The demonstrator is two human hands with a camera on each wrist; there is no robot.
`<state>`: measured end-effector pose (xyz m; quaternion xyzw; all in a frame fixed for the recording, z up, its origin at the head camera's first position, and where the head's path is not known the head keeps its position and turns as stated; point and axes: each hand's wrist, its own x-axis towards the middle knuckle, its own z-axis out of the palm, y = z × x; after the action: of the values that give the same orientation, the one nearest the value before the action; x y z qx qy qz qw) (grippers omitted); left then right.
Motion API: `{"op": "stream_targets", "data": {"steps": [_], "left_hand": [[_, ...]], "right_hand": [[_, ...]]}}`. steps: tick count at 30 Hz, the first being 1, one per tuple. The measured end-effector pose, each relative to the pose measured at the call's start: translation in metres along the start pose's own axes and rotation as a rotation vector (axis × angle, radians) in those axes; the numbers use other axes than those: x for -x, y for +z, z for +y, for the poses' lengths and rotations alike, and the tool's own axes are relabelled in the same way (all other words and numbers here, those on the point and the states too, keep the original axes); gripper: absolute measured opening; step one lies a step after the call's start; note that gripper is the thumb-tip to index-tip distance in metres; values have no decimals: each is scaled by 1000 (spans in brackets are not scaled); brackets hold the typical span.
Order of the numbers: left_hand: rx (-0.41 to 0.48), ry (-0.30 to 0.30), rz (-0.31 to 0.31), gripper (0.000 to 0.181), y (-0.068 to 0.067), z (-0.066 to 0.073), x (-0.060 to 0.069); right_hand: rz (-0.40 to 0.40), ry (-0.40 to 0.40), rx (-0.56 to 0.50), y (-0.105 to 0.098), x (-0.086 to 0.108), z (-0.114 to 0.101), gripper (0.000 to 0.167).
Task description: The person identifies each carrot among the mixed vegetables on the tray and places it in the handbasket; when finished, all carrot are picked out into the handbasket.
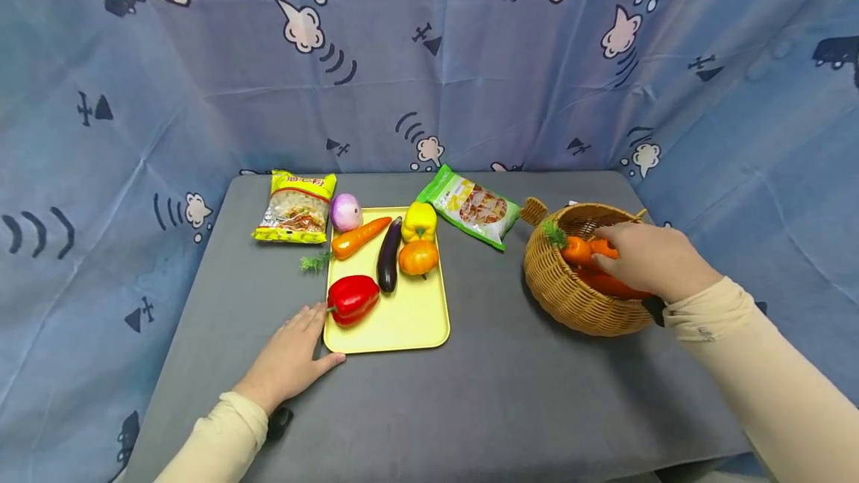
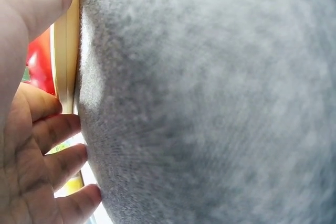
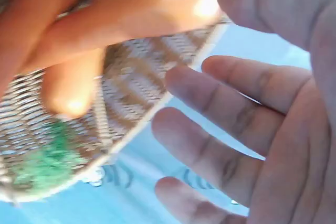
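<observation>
My left hand (image 1: 290, 355) rests with spread fingers at the near left corner of a yellow tray (image 1: 403, 330), thumb along its front edge and fingertips beside a red bell pepper (image 1: 353, 300). An eggplant (image 1: 388, 256), a carrot (image 1: 361, 238), a yellow bell pepper (image 1: 419, 223) and a small pumpkin (image 1: 418, 258) lie on the tray. Over a wicker basket (image 1: 570, 300), my right hand (image 1: 647, 256) reaches in. Several carrots (image 3: 131, 14) lie inside; the right wrist view has the thumb at one carrot's end, the other fingers extended and apart from it.
A purple onion (image 1: 346, 212) is at the tray's far left corner. Behind the tray are a yellow noodle packet (image 1: 297, 207) on the left and a green food packet (image 1: 472, 206) on the right. A patterned blue curtain (image 1: 376, 58) surrounds the grey table (image 1: 496, 401).
</observation>
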<state>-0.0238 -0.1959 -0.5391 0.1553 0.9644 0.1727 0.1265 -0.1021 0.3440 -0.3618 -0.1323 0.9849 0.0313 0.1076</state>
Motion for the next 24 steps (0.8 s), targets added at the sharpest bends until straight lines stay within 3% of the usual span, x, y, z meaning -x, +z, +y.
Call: {"op": "stream_targets", "data": {"steps": [2,9,24], "left_hand": [[-3,1,1,98,-1,0,0],[-4,19,8,97,0,0,0],[22,24,4,97,1,-2,-1]], "right_hand": [[41,-21,-11,-9,3,-9,50],[184,-147,-46,-24,2,-52,41],[270,-292,-55,-8,-50,-135,40]]}}
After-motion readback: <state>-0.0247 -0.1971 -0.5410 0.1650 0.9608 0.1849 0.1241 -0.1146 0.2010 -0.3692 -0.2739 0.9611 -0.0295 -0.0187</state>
